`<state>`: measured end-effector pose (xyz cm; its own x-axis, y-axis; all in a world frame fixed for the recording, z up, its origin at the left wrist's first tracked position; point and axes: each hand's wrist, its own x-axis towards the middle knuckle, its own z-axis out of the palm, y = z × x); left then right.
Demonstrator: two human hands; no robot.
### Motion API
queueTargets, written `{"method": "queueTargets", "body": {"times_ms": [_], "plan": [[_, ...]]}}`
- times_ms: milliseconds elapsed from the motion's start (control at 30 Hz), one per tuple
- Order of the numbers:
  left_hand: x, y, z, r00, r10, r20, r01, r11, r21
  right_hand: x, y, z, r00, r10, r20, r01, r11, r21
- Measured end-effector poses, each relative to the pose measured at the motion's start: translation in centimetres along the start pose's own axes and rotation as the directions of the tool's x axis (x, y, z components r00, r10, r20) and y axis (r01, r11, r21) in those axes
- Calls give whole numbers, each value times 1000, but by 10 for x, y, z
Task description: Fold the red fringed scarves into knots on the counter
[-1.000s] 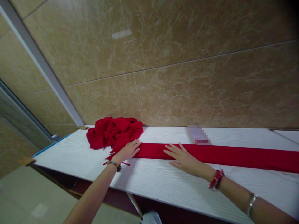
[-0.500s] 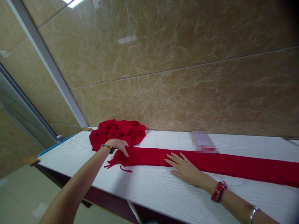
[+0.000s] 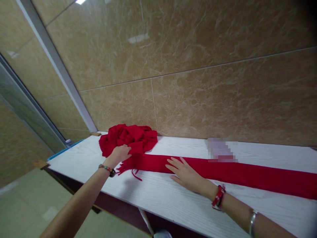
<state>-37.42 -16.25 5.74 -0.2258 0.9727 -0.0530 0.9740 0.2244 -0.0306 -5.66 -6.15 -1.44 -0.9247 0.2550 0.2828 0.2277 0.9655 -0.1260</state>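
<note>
A long red scarf (image 3: 235, 172) lies stretched across the white table, its fringed end on the left and its other end running out of view at the right. My left hand (image 3: 120, 154) is closed at the far corner of that fringed end, fingers curled on the red cloth; the fingertips are partly hidden. Just behind it sits a crumpled heap of red cloth (image 3: 133, 134) against the wall. My right hand (image 3: 187, 173) rests palm down on the scarf, fingers spread, holding nothing.
The white table (image 3: 158, 188) stands along a brown marbled wall (image 3: 210, 99). A blurred-out flat packet (image 3: 219, 148) lies behind the scarf. A blue edge (image 3: 64, 150) shows past the table's left end, near a small wooden block (image 3: 95, 134).
My left hand has shifted from lying over the fringed end to its far corner, and its fingers have closed. My right hand has slid a little left along the scarf. The view has shifted slightly.
</note>
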Motion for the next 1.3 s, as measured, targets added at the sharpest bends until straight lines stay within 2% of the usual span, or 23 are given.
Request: {"method": "queueTargets", "body": {"times_ms": [133, 200, 267, 367, 433, 533, 600, 700, 800, 867, 1000, 1133, 1200, 1300], "plan": [[-16, 33, 30, 973, 226, -44, -226, 974, 5, 38, -27, 13, 996, -84, 25, 82, 992, 91], [-22, 35, 44, 972, 226, -60, -222, 973, 65, 47, -32, 23, 995, -79, 53, 73, 991, 111], [-26, 26, 51, 975, 206, -86, -192, 969, 154, 49, -33, 31, 995, -70, 65, 62, 991, 122], [-32, 1, 50, 977, 177, -116, -137, 947, 290, 46, -32, 36, 997, -61, 52, 54, 991, 124], [-38, -17, 46, 984, 100, -150, -42, 936, 349, 44, -32, 36, 998, -53, 44, 47, 992, 115], [-46, -31, 42, 980, -7, -199, 75, 938, 337, 44, -33, 35, 998, -48, 36, 44, 994, 98], [-48, -24, 43, 983, 26, -180, 19, 969, 247, 44, -34, 35, 998, -48, 33, 45, 995, 93], [-43, 7, 49, 969, 174, -174, -157, 982, 109, 43, -35, 34, 998, -48, 30, 45, 995, 88], [-32, 38, 53, 956, 215, -198, -194, 974, 121, 43, -35, 34, 999, -46, 24, 43, 995, 84], [-26, 46, 53, 961, 198, -194, -172, 975, 144, 43, -35, 35, 999, -44, 22, 42, 996, 82], [-24, 36, 52, 963, 84, -257, -45, 987, 156, 43, -34, 36, 999, -44, 29, 42, 996, 81], [-34, 24, 57, 913, 24, -407, 16, 995, 95, 44, -32, 35, 999, -46, 20, 44, 994, 99], [-42, 23, 60, 889, 32, -457, 12, 996, 93, 43, -32, 35, 999, -45, 17, 43, 993, 109], [-52, 24, 64, 869, 118, -480, -58, 989, 137, 43, -33, 34, 999, -46, 22, 44, 992, 117]]}}
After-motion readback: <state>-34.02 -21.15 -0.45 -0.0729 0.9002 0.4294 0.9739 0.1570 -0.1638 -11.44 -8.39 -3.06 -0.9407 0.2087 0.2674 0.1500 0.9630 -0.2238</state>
